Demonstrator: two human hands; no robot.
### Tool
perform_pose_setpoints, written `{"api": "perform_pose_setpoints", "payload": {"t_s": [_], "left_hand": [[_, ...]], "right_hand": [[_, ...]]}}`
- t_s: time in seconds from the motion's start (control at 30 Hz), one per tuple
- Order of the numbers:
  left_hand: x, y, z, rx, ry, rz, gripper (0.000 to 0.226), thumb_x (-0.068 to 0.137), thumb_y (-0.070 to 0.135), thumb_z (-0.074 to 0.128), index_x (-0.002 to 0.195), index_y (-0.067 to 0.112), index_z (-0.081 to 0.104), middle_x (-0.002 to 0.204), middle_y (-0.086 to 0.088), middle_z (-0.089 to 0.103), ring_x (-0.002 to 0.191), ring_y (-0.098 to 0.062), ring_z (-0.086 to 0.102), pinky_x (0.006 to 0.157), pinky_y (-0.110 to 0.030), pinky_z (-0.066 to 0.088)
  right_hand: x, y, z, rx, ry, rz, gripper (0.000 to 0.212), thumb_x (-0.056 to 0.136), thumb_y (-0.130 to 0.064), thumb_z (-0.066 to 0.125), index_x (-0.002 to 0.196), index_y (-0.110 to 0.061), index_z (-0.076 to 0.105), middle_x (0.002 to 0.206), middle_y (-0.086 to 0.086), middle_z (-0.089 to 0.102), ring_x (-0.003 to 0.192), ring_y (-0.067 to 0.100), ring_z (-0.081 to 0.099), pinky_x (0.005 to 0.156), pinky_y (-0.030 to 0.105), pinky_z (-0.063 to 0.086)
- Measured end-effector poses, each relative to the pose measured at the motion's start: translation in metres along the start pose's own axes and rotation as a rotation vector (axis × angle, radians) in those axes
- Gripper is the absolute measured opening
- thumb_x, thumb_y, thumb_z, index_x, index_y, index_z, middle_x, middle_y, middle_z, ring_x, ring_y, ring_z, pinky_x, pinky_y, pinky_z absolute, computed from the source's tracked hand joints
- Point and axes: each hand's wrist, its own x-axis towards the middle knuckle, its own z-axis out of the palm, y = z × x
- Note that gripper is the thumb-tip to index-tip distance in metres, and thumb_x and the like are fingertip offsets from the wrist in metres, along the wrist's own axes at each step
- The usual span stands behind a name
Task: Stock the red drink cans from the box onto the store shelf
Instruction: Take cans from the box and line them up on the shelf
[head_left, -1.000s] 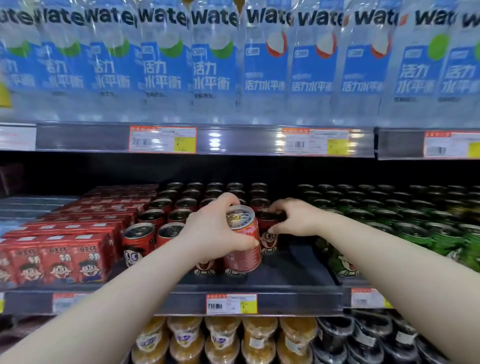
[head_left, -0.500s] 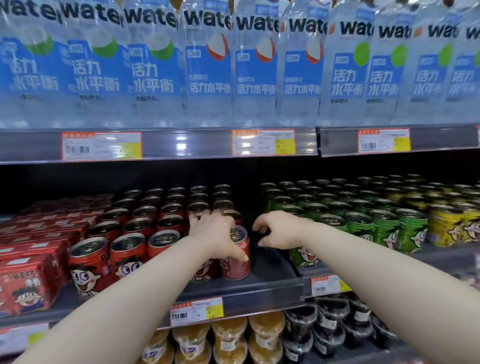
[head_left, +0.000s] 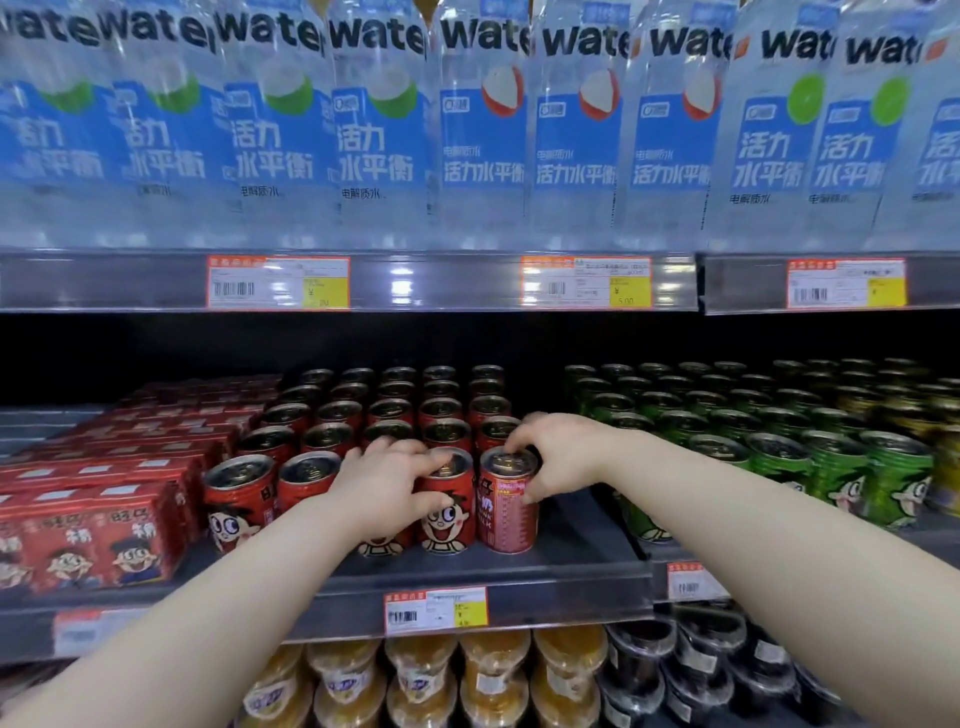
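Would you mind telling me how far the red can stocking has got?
Done: red cans fill the rows behind. In hand: left hand grips a front can, right hand the end can. Left: bare shelf beside the green cans; box unseen.

A single wide-angle view from the person's head faces the store shelf (head_left: 571, 545) straight on, tilted slightly down, with the red cans (head_left: 332, 431) at mid-frame. It is close: both forearms run in from the bottom corners to the left hand (head_left: 384, 483) and right hand (head_left: 563, 457) at centre. The lens also takes in the water bottles (head_left: 483, 135) above and the jars (head_left: 493, 670) below.
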Motion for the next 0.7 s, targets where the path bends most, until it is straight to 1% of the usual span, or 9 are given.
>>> {"api": "perform_pose_setpoints", "payload": {"t_s": [0.1,0.17,0.23,0.3,0.4,0.5,0.57,0.6,0.7], "left_hand": [[0.001,-0.001,0.003,0.007,0.028,0.004,0.058,0.091,0.054,0.047,0.144,0.043,0.028,0.151,0.01,0.031,0.139,-0.021,0.023,0.11,-0.044,0.02],[0.001,-0.001,0.004,0.003,0.03,-0.004,0.058,0.09,0.054,0.047,0.144,0.042,0.028,0.151,0.01,0.031,0.14,-0.021,0.022,0.11,-0.044,0.019],[0.001,0.0,0.004,-0.002,0.028,-0.009,0.058,0.09,0.054,0.047,0.144,0.042,0.028,0.151,0.01,0.031,0.139,-0.02,0.023,0.111,-0.045,0.018],[0.001,0.001,0.004,-0.009,0.024,-0.013,0.059,0.091,0.053,0.048,0.144,0.041,0.028,0.151,0.01,0.03,0.139,-0.02,0.022,0.111,-0.045,0.017],[0.002,0.001,0.004,-0.008,0.024,-0.019,0.059,0.09,0.054,0.047,0.145,0.041,0.028,0.152,0.01,0.03,0.14,-0.02,0.022,0.112,-0.046,0.016],[0.001,0.0,0.004,-0.005,0.023,-0.02,0.059,0.09,0.054,0.047,0.145,0.041,0.028,0.152,0.009,0.03,0.139,-0.019,0.022,0.112,-0.046,0.016],[0.001,0.0,0.004,-0.005,0.025,-0.017,0.059,0.09,0.055,0.047,0.145,0.041,0.028,0.152,0.009,0.03,0.139,-0.02,0.022,0.112,-0.046,0.016],[0.001,0.0,0.004,-0.008,0.025,-0.015,0.059,0.09,0.055,0.047,0.144,0.041,0.028,0.152,0.009,0.03,0.139,-0.02,0.022,0.112,-0.047,0.016],[0.002,0.0,0.004,-0.026,0.023,-0.012,0.059,0.09,0.054,0.048,0.144,0.041,0.028,0.152,0.009,0.03,0.14,-0.02,0.022,0.112,-0.047,0.016]], "right_hand": [[0.001,-0.001,0.004,-0.002,-0.003,0.005,0.067,0.078,-0.037,0.073,0.135,-0.017,0.045,0.134,0.006,0.044,0.12,0.023,0.048,0.097,0.03,0.043],[-0.001,-0.001,0.006,0.049,0.001,0.023,0.065,0.078,-0.036,0.073,0.134,-0.017,0.045,0.133,0.005,0.047,0.118,0.022,0.049,0.097,0.031,0.044],[-0.003,-0.002,0.006,0.103,0.007,0.046,0.064,0.075,-0.037,0.075,0.13,-0.019,0.046,0.129,0.004,0.052,0.113,0.021,0.052,0.093,0.032,0.047],[-0.005,-0.006,0.003,0.103,0.01,0.081,0.07,0.072,-0.04,0.076,0.131,-0.02,0.043,0.129,0.003,0.054,0.111,0.021,0.054,0.089,0.034,0.049],[-0.002,-0.016,0.003,-0.045,0.049,0.156,0.084,0.072,-0.053,0.07,0.139,-0.018,0.033,0.133,0.005,0.052,0.117,0.026,0.054,0.087,0.035,0.049],[0.002,-0.025,0.011,-0.201,0.131,0.214,0.085,0.074,-0.07,0.057,0.136,-0.016,0.037,0.127,0.006,0.057,0.114,0.027,0.057,0.083,0.035,0.049],[0.002,-0.023,0.009,-0.196,0.13,0.22,0.086,0.072,-0.077,0.051,0.133,-0.018,0.042,0.126,0.004,0.058,0.114,0.026,0.057,0.083,0.035,0.049],[0.002,-0.019,0.005,-0.142,0.102,0.206,0.084,0.072,-0.076,0.052,0.132,-0.018,0.043,0.127,0.004,0.056,0.115,0.025,0.056,0.086,0.035,0.048],[0.0,-0.013,-0.001,0.036,-0.01,0.111,0.067,0.079,-0.058,0.063,0.13,-0.018,0.045,0.132,0.005,0.051,0.115,0.023,0.052,0.092,0.033,0.046]]}}
